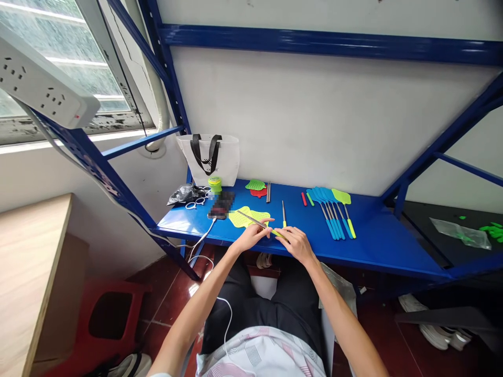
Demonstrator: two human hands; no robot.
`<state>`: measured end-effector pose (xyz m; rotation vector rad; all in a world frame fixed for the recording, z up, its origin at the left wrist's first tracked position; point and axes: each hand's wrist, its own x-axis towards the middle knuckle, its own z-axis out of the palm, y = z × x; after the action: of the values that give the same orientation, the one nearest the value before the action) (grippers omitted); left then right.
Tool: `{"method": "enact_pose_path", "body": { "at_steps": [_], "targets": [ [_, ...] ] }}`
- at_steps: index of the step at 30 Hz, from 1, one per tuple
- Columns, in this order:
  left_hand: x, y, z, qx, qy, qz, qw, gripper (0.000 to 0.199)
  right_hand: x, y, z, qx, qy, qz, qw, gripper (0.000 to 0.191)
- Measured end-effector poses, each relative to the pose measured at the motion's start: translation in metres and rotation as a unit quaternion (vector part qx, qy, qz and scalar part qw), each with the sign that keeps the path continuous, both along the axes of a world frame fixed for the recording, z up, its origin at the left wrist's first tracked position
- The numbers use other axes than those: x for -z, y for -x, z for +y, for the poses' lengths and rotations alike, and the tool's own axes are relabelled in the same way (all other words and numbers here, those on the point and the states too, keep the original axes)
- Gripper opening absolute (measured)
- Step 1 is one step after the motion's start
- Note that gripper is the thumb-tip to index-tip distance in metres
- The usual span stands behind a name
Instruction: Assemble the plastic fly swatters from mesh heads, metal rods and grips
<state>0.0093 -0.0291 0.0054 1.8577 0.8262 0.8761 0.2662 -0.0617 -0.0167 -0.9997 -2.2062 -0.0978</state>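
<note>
On the blue steel shelf point(377, 243), left hand point(251, 238) and right hand point(297, 244), 2 together, clamp a yellow-mesh fly swatter with thin steel shaft point(245, 217), its head lying flat, apparently to steady it.

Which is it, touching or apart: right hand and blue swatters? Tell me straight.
Apart. The head view shows a plain strip of blue shelf between the right hand and the handle ends of the blue swatters.

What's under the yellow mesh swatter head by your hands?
The yellow mesh swatter head lies on the blue shelf; whatever sits directly beneath it is covered and cannot be seen.
</note>
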Motion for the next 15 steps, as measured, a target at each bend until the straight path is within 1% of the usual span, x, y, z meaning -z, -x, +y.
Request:
{"method": "enact_pose_path", "body": {
  "at_steps": [3, 5, 7, 10, 12, 15],
  "targets": [
    [0.001, 0.000, 0.000, -0.014, -0.017, -0.004, 1.000, 0.066, -0.003, 0.000, -0.002, 0.034, 0.040, 0.031, 0.998, 0.033],
    [0.001, -0.001, 0.000, -0.026, -0.014, -0.018, 0.999, 0.062, -0.004, 0.000, -0.003, 0.074, 0.050, 0.062, 0.994, 0.037],
    [0.002, -0.001, -0.001, -0.031, -0.005, -0.031, 0.999, 0.056, -0.003, -0.001, -0.001, 0.130, 0.036, 0.108, 0.985, 0.040],
    [0.003, -0.001, -0.003, -0.047, -0.006, -0.057, 0.997, 0.051, 0.001, -0.004, 0.002, 0.210, 0.015, 0.175, 0.962, 0.042],
    [0.003, -0.001, -0.003, -0.074, -0.020, -0.078, 0.994, 0.046, 0.003, -0.006, 0.005, 0.240, 0.016, 0.189, 0.952, 0.042],
    [0.002, 0.002, 0.002, -0.117, -0.069, -0.075, 0.988, 0.041, 0.007, -0.008, 0.007, 0.255, 0.030, 0.165, 0.952, 0.045]
  ]
}}
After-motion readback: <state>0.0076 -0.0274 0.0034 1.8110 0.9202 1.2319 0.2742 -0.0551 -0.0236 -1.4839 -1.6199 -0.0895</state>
